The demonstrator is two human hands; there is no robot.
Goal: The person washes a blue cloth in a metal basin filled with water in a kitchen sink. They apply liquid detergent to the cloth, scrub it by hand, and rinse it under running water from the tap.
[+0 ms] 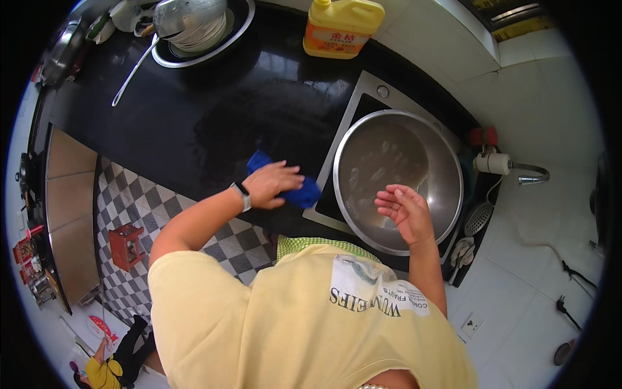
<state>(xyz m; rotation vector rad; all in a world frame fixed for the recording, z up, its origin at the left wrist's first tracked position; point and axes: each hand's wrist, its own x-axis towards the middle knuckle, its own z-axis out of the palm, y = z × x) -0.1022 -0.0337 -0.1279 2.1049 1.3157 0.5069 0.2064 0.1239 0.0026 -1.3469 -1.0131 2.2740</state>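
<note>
My left hand (273, 184), with a watch on its wrist, lies palm down over a bunched blue cloth (305, 192) on the black countertop (218, 131), near its front edge. The cloth shows on both sides of the hand. My right hand (406, 211) is held above a large stainless steel basin (449, 194), fingers slightly bent and nothing in them. Cloudy water with some bubbles (384, 160) lies in the basin, which sits over the steel-rimmed sink (371, 87).
A yellow jug (340, 29) stands at the back. Stacked plates (201, 39) and a metal pot (187, 17) fill an oval basin (248, 24). A long handle (133, 73) juts out from there. Right of the sink are a faucet (495, 163) and a skimmer (478, 219). A red stool (127, 247) stands on the floor.
</note>
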